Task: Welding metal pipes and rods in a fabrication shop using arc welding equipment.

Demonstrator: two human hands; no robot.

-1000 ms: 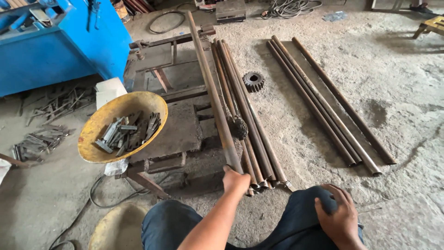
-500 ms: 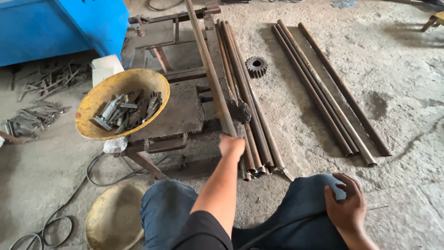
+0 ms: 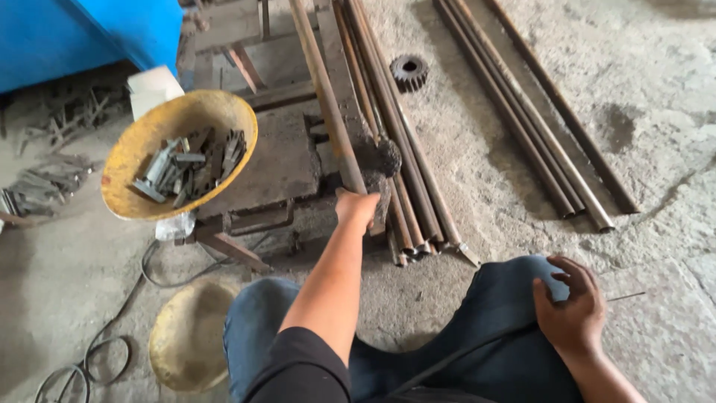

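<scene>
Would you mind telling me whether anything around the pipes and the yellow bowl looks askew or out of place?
Two things. The yellow bowl of metal offcuts sits tilted, overhanging the left edge of the low metal stand. A lone gear lies on the concrete floor beside the pipe bundle. The left hand grips the end of one rusty pipe.

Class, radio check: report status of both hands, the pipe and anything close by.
Left hand grips near end of rusty pipe. Right hand rests on knee, empty. Pipe lies over metal stand; pipe bundle and yellow bowl alongside.
</scene>
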